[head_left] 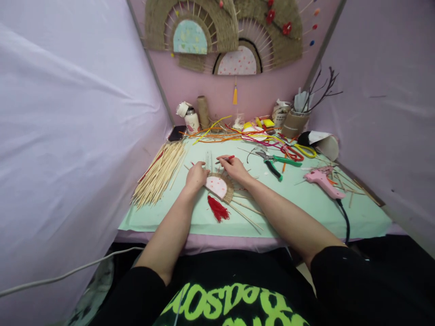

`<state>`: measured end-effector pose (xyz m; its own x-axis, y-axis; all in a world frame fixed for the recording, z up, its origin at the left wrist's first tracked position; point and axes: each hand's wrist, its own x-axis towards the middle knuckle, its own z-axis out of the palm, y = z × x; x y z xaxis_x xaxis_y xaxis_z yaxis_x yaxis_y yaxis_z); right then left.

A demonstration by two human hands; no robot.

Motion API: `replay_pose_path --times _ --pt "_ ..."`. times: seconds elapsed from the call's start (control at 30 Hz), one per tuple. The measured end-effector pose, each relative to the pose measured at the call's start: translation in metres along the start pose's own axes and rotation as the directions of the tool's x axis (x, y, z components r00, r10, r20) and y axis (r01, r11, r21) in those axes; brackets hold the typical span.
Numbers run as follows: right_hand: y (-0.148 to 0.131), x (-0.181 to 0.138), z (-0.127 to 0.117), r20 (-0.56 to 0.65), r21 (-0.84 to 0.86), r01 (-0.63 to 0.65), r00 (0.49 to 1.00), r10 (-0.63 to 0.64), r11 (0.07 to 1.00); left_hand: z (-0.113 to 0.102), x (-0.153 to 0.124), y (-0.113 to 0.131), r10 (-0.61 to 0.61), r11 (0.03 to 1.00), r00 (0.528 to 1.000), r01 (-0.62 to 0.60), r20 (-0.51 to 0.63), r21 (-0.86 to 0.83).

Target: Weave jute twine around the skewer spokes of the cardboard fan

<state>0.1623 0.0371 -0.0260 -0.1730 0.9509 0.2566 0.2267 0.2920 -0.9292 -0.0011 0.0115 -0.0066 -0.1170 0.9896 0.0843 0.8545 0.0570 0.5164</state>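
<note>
A small half-round woven fan (229, 190) lies on the table, its centre covered in white cloth with pink dots (216, 185). Thin sticks (246, 216) spread out from its rim, and a red tassel (218, 209) lies below its flat side. A clear ruler (208, 159) extends away past the fan's upper left. My left hand (197, 175) is closed at the ruler's near end, beside the fan's left corner; its fingertips are partly hidden. My right hand (235, 168) grips a red pen (229, 158) above the fan's far rim.
A pile of thin bamboo sticks (159, 174) lies on the left. Green-handled pliers (272, 163) and a pink glue gun (324, 183) with a cord lie on the right. Colourful wires (217, 134), a bottle (192, 121) and a branch-filled container (295, 123) stand along the back. Larger fans (214, 27) hang behind.
</note>
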Motion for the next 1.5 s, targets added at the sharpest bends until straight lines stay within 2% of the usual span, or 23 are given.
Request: replay_pose_path --times 0.9,1.17,1.5 --pt "-0.0009 -0.0026 0.0012 0.041 -0.074 -0.016 0.999 0.019 0.997 0.0034 0.0028 -0.0002 0.026 0.998 0.999 -0.027 0.022 0.065" --pt "0.0013 -0.0015 0.0033 0.042 -0.041 -0.034 0.998 0.036 0.999 -0.0008 0.0004 0.0039 -0.013 0.996 0.998 0.007 0.066 0.094" --pt "0.0024 -0.0007 0.0037 0.043 -0.05 -0.02 0.999 0.023 0.999 0.0026 0.0031 0.001 -0.012 0.994 0.998 0.006 0.057 0.105"
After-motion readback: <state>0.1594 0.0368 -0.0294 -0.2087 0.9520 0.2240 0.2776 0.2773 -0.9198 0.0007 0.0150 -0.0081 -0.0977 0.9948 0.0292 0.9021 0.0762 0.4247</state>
